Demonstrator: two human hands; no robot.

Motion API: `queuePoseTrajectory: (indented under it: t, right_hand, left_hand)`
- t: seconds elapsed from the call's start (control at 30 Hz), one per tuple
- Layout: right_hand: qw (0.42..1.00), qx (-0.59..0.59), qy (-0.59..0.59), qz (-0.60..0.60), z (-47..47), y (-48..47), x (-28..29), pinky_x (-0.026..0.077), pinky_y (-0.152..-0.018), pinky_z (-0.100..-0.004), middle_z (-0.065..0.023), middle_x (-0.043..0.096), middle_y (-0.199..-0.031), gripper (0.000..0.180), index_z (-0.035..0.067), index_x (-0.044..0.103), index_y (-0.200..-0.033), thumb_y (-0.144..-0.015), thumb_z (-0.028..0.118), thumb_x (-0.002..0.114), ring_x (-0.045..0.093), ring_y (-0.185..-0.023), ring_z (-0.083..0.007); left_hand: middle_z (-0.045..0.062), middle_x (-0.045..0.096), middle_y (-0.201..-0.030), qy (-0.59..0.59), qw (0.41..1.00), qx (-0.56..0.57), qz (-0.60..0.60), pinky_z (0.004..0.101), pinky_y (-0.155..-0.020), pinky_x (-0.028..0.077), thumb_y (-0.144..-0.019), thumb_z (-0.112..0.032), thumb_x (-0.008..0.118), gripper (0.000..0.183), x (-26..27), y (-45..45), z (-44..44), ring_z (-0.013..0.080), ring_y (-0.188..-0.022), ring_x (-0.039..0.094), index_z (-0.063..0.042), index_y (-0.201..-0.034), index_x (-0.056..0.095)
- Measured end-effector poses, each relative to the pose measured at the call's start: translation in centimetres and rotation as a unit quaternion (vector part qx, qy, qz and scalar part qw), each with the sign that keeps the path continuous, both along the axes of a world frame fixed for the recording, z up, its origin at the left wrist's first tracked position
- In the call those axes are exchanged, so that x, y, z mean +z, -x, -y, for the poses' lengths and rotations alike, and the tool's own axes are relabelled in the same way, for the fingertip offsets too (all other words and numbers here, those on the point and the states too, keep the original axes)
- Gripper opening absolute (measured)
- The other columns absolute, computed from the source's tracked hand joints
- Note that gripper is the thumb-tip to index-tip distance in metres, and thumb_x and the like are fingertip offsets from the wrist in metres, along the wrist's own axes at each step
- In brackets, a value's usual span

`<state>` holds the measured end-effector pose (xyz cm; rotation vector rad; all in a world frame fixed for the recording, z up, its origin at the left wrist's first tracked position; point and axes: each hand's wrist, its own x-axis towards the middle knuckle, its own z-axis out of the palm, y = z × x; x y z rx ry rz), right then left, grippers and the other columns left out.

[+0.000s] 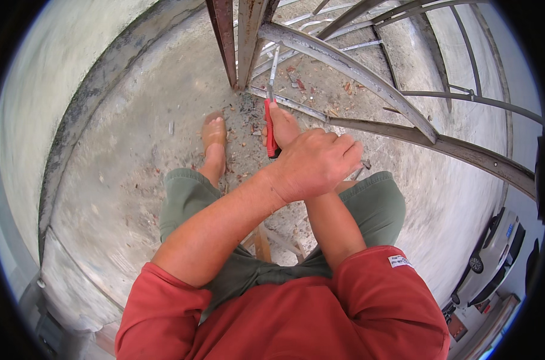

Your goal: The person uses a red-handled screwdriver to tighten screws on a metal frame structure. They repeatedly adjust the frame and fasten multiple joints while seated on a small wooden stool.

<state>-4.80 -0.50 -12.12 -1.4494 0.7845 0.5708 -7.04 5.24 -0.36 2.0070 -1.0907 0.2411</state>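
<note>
My right hand (282, 125) grips the red handle of a hand tool (270, 130). The handle has a black butt end. A narrow metal blade or shaft reaches from it towards a metal bar (299, 105) of a rusty angle-iron frame (358, 67). Whether the tip touches the bar, I cannot tell. Across my right forearm lies my left arm, with my left hand (322, 157) over the right wrist area. Its fingers are curled and their undersides are hidden, so anything held there does not show. A small dark metal piece (366, 164) appears just beside those fingertips.
Upright steel posts (247, 49) rise ahead. Chips and rust-coloured flakes (299, 84) litter the concrete floor (133, 130) around my bare foot (215, 132). A wooden stool part (262, 243) shows between my legs. A wall (34, 99) borders the left; a car (488, 261) stands at the right.
</note>
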Motion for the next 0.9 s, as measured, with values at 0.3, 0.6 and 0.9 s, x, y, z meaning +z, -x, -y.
queuePoseTrajectory:
  t: [0.3, 0.6, 0.9]
  right_hand:
    - [0.813, 0.092, 0.305, 0.488, 3.5, -2.6, 2.0, 0.052, -0.064, -0.0295, -0.0067, 0.067, -0.080, 0.027, 0.005, 0.062, -0.112, -0.095, 0.018, 0.078, 0.063, -0.068, -0.0131]
    - [0.629, 0.148, 0.414, 0.641, 5.1, -8.0, 6.8, 0.056, -0.069, -0.0379, -0.0124, 0.073, -0.090, 0.027, 0.010, 0.073, -0.118, -0.092, 0.018, 0.078, 0.071, -0.077, -0.0296]
    - [0.632, 0.293, 0.411, 0.588, 6.7, -10.0, 4.0, 0.055, -0.070, -0.0440, -0.0186, 0.071, -0.096, 0.022, 0.010, 0.067, -0.118, -0.100, 0.023, 0.068, 0.067, -0.083, -0.0419]
  left_hand:
    - [0.007, 0.060, -0.089, 0.102, 0.994, 0.010, 0.029, 0.0379, -0.063, 0.052, -0.080, -0.013, 0.076, 0.036, 1.1, 0.0, 1.3, 0.0238, -0.072, 0.066, 0.001, -0.111, 0.065]
    - [0.011, 0.059, -0.087, 0.089, 0.994, 0.019, 0.062, 0.0384, -0.063, 0.055, -0.078, -0.014, 0.065, 0.026, 1.7, 0.7, 1.4, 0.0259, -0.071, 0.065, 0.002, -0.098, 0.063]
    - [0.007, 0.057, -0.081, 0.066, 0.996, 0.030, 0.058, 0.0379, -0.058, 0.052, -0.080, -0.014, 0.070, 0.023, 1.1, 0.6, 1.7, 0.0243, -0.066, 0.064, -0.002, -0.099, 0.066]
